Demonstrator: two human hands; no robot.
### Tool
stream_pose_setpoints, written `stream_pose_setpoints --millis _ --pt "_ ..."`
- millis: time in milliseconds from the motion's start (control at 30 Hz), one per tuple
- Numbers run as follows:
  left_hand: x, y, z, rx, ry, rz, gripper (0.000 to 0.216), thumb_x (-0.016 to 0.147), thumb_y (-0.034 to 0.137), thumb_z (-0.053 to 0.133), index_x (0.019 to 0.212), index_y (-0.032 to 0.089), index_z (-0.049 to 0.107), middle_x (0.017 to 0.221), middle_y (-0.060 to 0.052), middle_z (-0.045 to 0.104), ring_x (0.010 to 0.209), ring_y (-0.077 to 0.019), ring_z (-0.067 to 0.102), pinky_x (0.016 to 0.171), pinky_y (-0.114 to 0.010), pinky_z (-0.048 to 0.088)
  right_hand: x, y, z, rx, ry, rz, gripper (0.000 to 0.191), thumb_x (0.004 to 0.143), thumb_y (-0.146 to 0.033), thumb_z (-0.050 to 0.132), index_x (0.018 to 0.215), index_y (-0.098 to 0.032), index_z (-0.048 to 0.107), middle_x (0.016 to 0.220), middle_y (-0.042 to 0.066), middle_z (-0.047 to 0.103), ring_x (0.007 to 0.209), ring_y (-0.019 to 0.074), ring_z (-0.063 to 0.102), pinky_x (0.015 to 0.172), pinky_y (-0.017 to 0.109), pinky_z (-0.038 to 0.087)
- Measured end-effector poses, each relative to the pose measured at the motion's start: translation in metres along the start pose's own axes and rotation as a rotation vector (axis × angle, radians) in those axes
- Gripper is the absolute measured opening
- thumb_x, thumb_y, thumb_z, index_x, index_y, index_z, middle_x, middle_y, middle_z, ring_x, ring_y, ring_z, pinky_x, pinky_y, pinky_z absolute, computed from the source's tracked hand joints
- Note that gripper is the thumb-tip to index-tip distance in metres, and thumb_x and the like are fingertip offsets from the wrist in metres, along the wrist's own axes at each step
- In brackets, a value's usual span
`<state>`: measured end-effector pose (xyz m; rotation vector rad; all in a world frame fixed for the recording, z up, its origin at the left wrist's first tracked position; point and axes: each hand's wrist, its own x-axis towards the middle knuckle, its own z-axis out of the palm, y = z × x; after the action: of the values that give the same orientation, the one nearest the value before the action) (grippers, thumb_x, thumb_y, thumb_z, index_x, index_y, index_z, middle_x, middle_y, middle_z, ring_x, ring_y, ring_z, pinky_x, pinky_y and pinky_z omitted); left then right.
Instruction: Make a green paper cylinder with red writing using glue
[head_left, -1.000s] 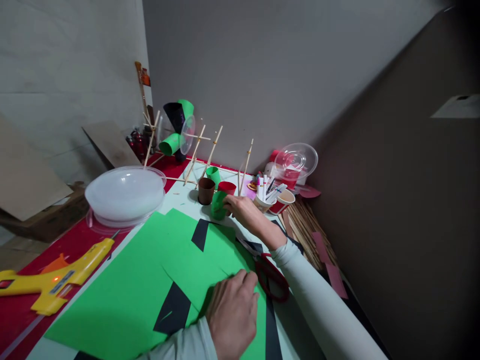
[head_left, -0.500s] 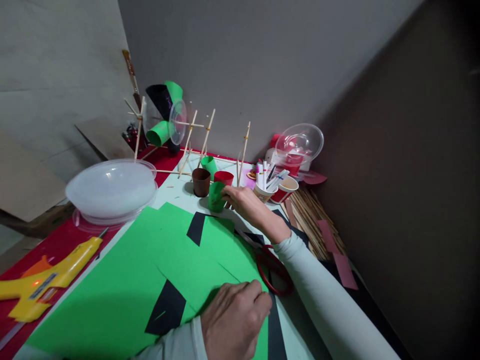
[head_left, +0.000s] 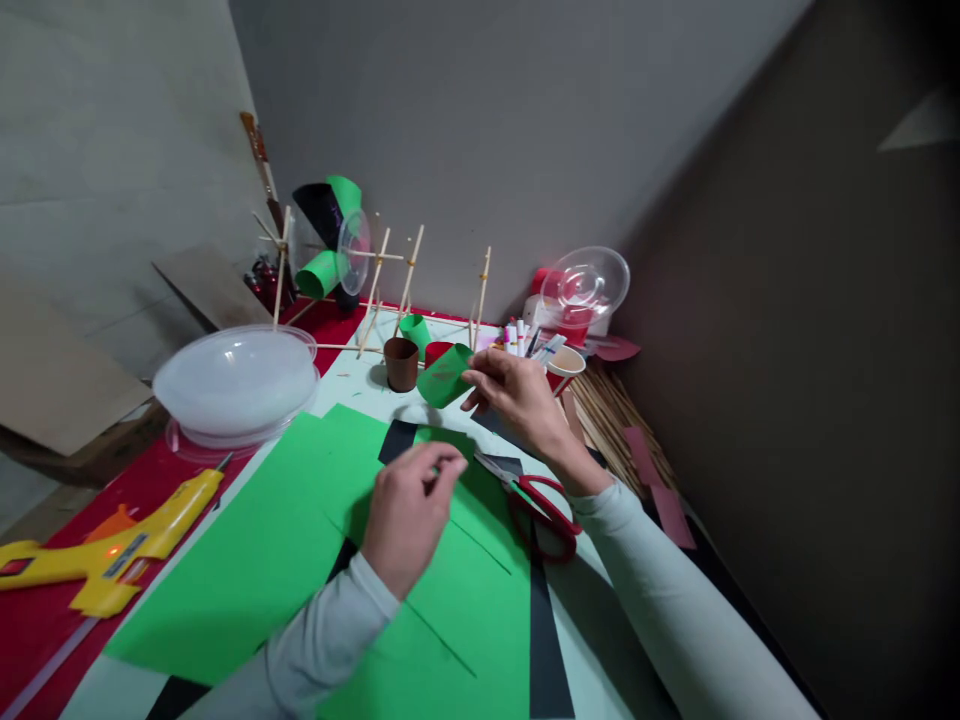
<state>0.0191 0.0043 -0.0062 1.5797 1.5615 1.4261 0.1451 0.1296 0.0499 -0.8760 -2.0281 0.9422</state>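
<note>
Your right hand (head_left: 517,397) holds the curled green paper (head_left: 442,378) by its edge; your left hand (head_left: 409,512), fingers bent, is above the green sheets (head_left: 247,530), grip indeterminate.

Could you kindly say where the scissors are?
In the head view, the scissors lie right of centre, near the green paper and the right sleeve.
</note>
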Motion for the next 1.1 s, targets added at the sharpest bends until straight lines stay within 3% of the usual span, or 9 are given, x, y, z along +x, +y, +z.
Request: stream_pose_setpoints --millis 67,167,300,400,567,733,933,1100 --pt "0.007 0.003 -0.007 -0.129 0.051 -0.086 0.019 0.092 0.034 0.06 0.096 0.016 0.066 0.074 0.0 0.064 0.053 -0.0127 0.054 0.05 -0.026 0.043 -0.022 -0.011 -0.003 0.133 0.087 0.059 0.023 0.092 -0.04 0.062 0.089 -0.018 0.058 0.061 -0.001 0.067 0.053 0.0164 0.07 0.048 0.023 0.05" --pt "0.006 0.012 -0.011 -0.29 0.083 -0.12 0.027 0.087 0.037 0.068 0.103 0.016 0.065 0.07 0.004 0.06 0.052 -0.011 0.052 0.051 -0.024 0.045 -0.058 -0.024 -0.002 0.292 0.193 0.146 0.033 0.086 -0.049 0.068 0.089 -0.017 0.061 0.057 -0.001 0.067 0.046 0.0146 0.066 0.043 0.022 0.048" --pt "-0.007 0.025 -0.008 -0.398 0.113 -0.101 0.013 0.08 0.028 0.075 0.081 0.019 0.067 0.066 0.006 0.056 0.05 -0.0086 0.05 0.05 -0.022 0.043 -0.095 -0.034 0.002 0.435 0.297 0.235 0.034 0.081 -0.048 0.074 0.089 -0.017 0.062 0.051 -0.002 0.066 0.04 0.0132 0.061 0.039 0.021 0.047" --pt "-0.013 0.028 -0.006 -0.447 0.119 -0.108 0.014 0.078 0.025 0.077 0.071 0.019 0.067 0.066 0.005 0.056 0.05 -0.0079 0.051 0.048 -0.022 0.042 -0.109 -0.037 0.006 0.487 0.358 0.248 0.031 0.082 -0.045 0.075 0.087 -0.017 0.063 0.053 -0.003 0.065 0.04 0.0119 0.061 0.039 0.019 0.046" --pt "-0.013 0.029 -0.007 -0.511 0.106 -0.163 0.009 0.08 0.025 0.078 0.078 0.02 0.071 0.058 0.006 0.061 0.049 -0.0095 0.053 0.045 -0.02 0.042 -0.117 -0.037 0.013 0.53 0.419 0.233 0.026 0.083 -0.042 0.076 0.086 -0.019 0.063 0.058 -0.004 0.066 0.038 0.0101 0.061 0.037 0.017 0.041" --pt "-0.014 0.034 -0.008 -0.571 0.099 -0.257 0.01 0.08 0.026 0.077 0.085 0.022 0.069 0.053 0.006 0.064 0.045 -0.0118 0.055 0.04 -0.02 0.039 -0.119 -0.04 0.018 0.59 0.386 0.277 0.026 0.084 -0.042 0.074 0.087 -0.02 0.061 0.054 -0.005 0.064 0.036 0.0094 0.058 0.036 0.017 0.04" --pt "-0.013 0.035 -0.015 -0.577 0.151 -0.317 0.01 0.077 0.025 0.081 0.08 0.02 0.072 0.045 0.01 0.045 0.042 -0.0049 0.036 0.042 -0.018 0.026 -0.121 -0.034 0.017 0.712 0.22 0.333 0.031 0.086 -0.045 0.071 0.099 -0.021 0.057 0.052 -0.006 0.065 0.037 0.0101 0.057 0.039 0.017 0.041" --pt "-0.007 0.038 -0.019 -0.59 0.11 -0.397 0.014 0.07 0.026 0.083 0.072 0.017 0.073 0.049 0.008 0.045 0.042 -0.0028 0.033 0.042 -0.019 0.023 -0.122 -0.027 0.013 0.727 0.14 0.317 0.028 0.091 -0.044 0.066 0.104 -0.022 0.055 0.05 -0.004 0.067 0.036 0.0097 0.053 0.041 0.018 0.042"
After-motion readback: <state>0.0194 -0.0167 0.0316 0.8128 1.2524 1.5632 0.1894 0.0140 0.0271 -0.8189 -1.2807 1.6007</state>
